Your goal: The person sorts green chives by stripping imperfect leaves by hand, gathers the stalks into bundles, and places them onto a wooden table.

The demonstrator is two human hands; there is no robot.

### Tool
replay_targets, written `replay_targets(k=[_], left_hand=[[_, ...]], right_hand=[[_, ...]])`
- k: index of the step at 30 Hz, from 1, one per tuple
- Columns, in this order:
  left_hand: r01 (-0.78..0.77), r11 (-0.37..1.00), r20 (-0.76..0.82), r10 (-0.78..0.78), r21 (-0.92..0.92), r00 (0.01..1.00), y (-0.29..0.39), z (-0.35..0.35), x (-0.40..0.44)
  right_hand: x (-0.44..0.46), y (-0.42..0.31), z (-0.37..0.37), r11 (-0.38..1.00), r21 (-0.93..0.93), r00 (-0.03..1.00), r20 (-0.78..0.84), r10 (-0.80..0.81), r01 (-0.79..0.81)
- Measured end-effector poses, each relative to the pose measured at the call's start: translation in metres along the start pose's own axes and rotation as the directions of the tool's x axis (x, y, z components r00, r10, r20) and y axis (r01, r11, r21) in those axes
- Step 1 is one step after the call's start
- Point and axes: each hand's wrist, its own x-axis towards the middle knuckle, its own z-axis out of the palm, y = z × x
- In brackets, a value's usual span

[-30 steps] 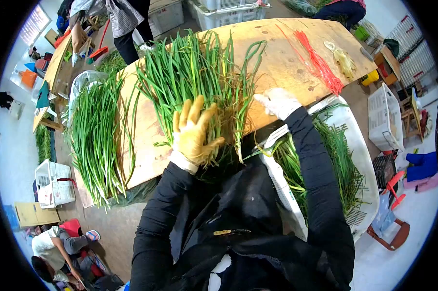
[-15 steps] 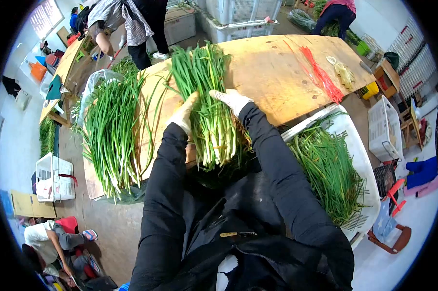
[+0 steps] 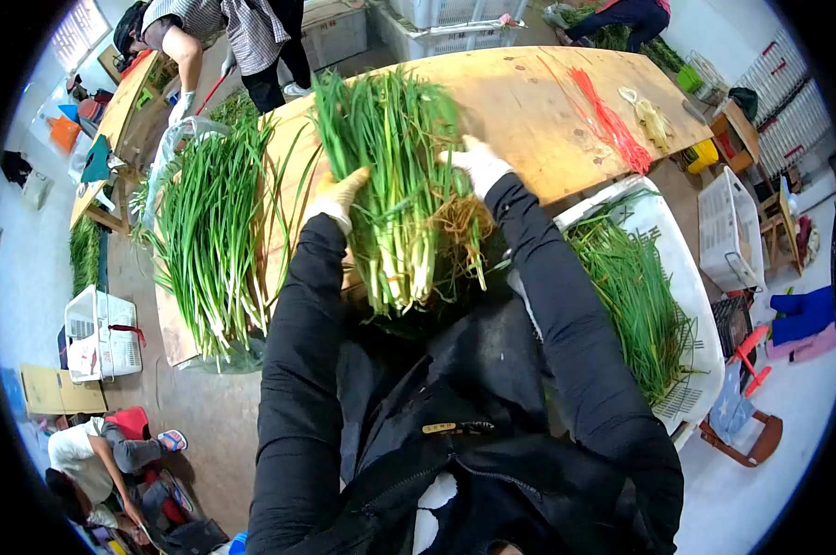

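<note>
A thick bunch of chives (image 3: 395, 176), with green leaves and pale stalk ends, lies in front of me at the table's near edge. My left hand (image 3: 339, 196), in a pale glove, grips its left side, the thumb over the leaves. On the right side my gloved right hand (image 3: 478, 165) is closed around the outer leaves, its fingers partly hidden. Brownish, withered leaves (image 3: 464, 217) hang below my right hand. To the left lies another large pile of chives (image 3: 215, 222), partly on a clear plastic bag (image 3: 173, 148).
The wooden table (image 3: 520, 111) bears red ties (image 3: 612, 120) and a pale glove (image 3: 649, 116). At my right stands a white crate (image 3: 705, 342) with loose chives (image 3: 631, 296). Another person (image 3: 224, 37) bends beyond the table; one (image 3: 113, 462) sits at lower left.
My hands have moved apart, the right one outward to the right. The bunch has spread wider, and more withered leaves show on its right side. My view has shifted slightly.
</note>
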Motion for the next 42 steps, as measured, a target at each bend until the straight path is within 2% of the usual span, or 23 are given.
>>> replay_targets(k=[2,3,5,6,7,9,10,11,13,17,19,21,23,25,27,28,29,31,33,35,37,39,42], left_hand=[[0.001,1.0,-0.069,-0.003,-0.022,0.998,-0.002,-0.016,0.001],[0.012,1.0,-0.046,-0.012,-0.014,0.999,-0.008,-0.029,0.009],[-0.041,0.984,-0.066,0.053,0.173,0.996,-0.016,-0.047,0.023],[-0.157,0.938,-0.08,0.19,0.31,0.978,-0.024,-0.059,0.034],[-0.261,0.858,-0.075,0.325,0.442,0.943,-0.028,-0.065,0.041],[-0.145,0.788,-0.24,0.349,0.599,0.906,0.018,-0.02,-0.01],[-0.304,0.605,-0.169,0.599,0.736,0.782,0.023,-0.01,-0.017],[-0.408,0.368,-0.053,0.793,0.836,0.606,0.028,0.002,-0.027],[-0.387,0.293,0.141,0.61,0.874,0.779,0.048,0.038,-0.064],[-0.395,-0.068,0.397,0.292,0.916,0.87,0.043,0.088,-0.12],[-0.414,-0.059,0.411,0.315,0.908,0.856,0.032,0.092,-0.127],[-0.497,-0.076,0.446,0.572,0.864,0.688,0.024,0.093,-0.143],[-0.788,0.373,0.642,0.457,0.49,0.615,0.005,0.083,-0.174],[-0.467,0.741,0.519,0.188,0.482,0.834,-0.038,0.091,-0.195],[-0.043,0.982,0.387,-0.032,0.185,0.922,-0.074,0.103,-0.189],[0.446,0.894,0.398,-0.393,-0.047,0.829,-0.101,0.107,-0.17],[0.608,0.767,0.52,-0.44,-0.206,0.732,-0.092,0.11,-0.168],[0.45,0.865,0.618,-0.231,-0.223,0.751,-0.094,0.121,-0.158],[0.519,0.782,0.669,-0.183,-0.345,0.72,-0.091,0.132,-0.159],[0.402,0.9,0.68,-0.189,-0.168,0.708,-0.085,0.124,-0.159],[0.34,0.94,0.645,-0.233,-0.044,0.728,-0.081,0.109,-0.168],[0.353,0.933,0.579,-0.329,0.075,0.746,-0.096,0.087,-0.176],[0.301,0.914,0.493,-0.4,0.271,0.772,-0.108,0.055,-0.191]], right_hand=[[0.002,-0.001,-0.018,0.999,0.04,0.988,-0.154,-0.016,0.022],[-0.001,0.002,-0.038,0.977,-0.209,0.986,-0.153,-0.066,0.033],[0.039,0.055,-0.093,0.736,-0.583,0.923,0.068,-0.378,0.344],[0.028,0.046,-0.096,0.923,-0.344,0.982,-0.012,-0.188,0.172],[0.013,0.035,-0.092,0.924,-0.343,0.982,-0.019,-0.188,0.171],[-0.009,0.016,-0.082,0.905,-0.425,0.968,-0.223,-0.118,0.013],[0.033,0.06,-0.12,0.786,-0.606,0.985,-0.017,-0.172,0.127],[0.022,0.053,-0.114,0.787,-0.605,0.985,-0.021,-0.17,0.123],[-0.03,0.011,-0.08,0.626,-0.774,0.843,-0.397,-0.363,-0.095],[-0.085,-0.005,-0.034,0.159,-0.943,0.895,0.21,-0.394,0.292],[-0.087,-0.004,-0.013,0.053,-0.965,0.953,0.243,-0.183,0.256],[-0.072,0.001,-0.02,0.008,-0.985,0.981,0.169,-0.092,0.17],[-0.049,0.026,-0.045,0.314,-0.873,0.926,0.373,-0.061,0.372],[-0.057,0.017,-0.044,0.453,-0.822,0.933,0.355,-0.064,0.344],[-0.06,0.01,-0.039,0.681,-0.714,0.947,0.305,0.099,0.159],[-0.07,0.011,-0.035,0.839,-0.534,0.971,0.235,0.034,0.1],[-0.07,0.022,-0.034,0.837,-0.537,0.969,0.242,0.038,0.101],[-0.062,0.047,-0.035,0.997,-0.077,0.964,0.266,0.005,0.016],[-0.082,0.008,-0.024,0.943,-0.332,0.997,0.065,0.029,-0.006],[-0.082,-0.027,-0.031,0.945,-0.304,0.992,-0.072,0.106,-0.123],[-0.07,-0.052,-0.041,0.879,-0.475,0.996,-0.091,-0.008,-0.036],[-0.045,-0.059,-0.048,0.545,-0.787,0.886,0.005,-0.463,0.289],[0.002,-0.08,-0.045,0.722,-0.647,0.826,-0.249,-0.505,0.247]])
